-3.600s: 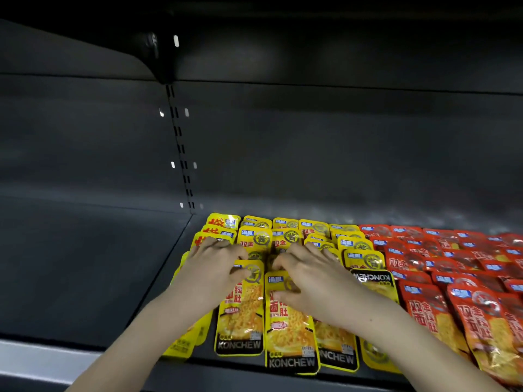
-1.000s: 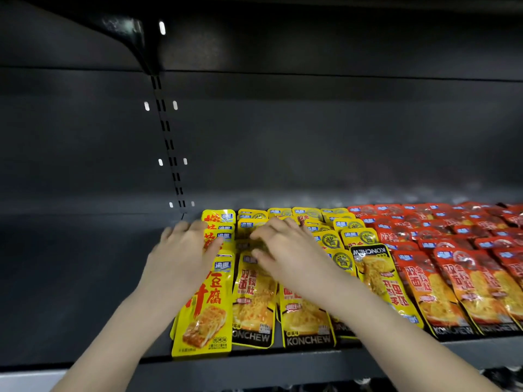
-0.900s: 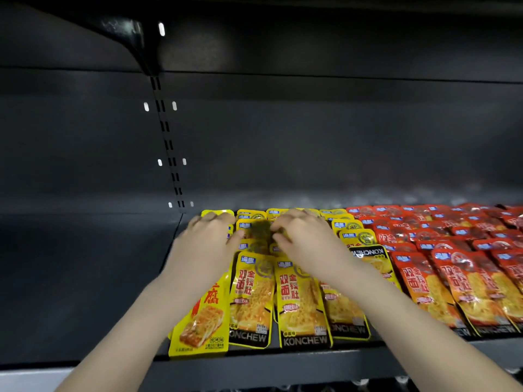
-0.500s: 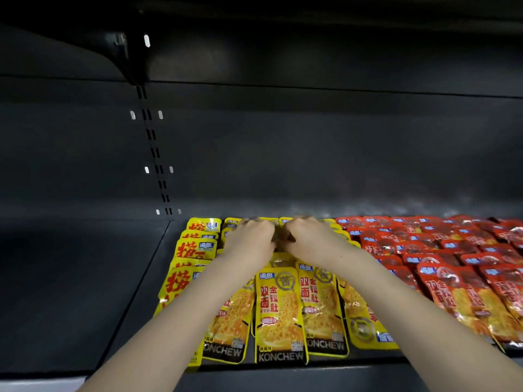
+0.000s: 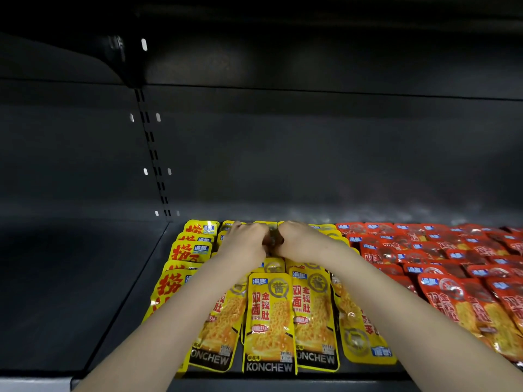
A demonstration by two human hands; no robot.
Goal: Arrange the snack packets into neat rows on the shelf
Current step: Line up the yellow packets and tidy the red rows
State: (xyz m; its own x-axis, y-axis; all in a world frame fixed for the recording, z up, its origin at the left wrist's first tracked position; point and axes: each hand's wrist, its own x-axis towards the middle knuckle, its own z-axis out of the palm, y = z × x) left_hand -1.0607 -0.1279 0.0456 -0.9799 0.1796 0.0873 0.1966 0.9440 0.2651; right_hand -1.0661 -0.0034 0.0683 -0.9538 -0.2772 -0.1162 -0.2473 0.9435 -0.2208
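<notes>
Head view: curled fingers (image 5: 254, 231) of left hand (image 5: 245, 246) and right hand (image 5: 300, 242) are pinching one rear packet (image 5: 273, 237) between them, far back on the shelf (image 5: 85, 292). Overlapped yellow packets (image 5: 268, 321) are lying in rows around it, red packets (image 5: 452, 264) adjoining rightward.

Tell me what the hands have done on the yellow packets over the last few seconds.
Both hands slid from the middle of the yellow packets toward the back wall and drew together. The left hand and right hand, flat before, now curl their fingers on a back packet between them. The red packets and front yellow row stayed put.
</notes>
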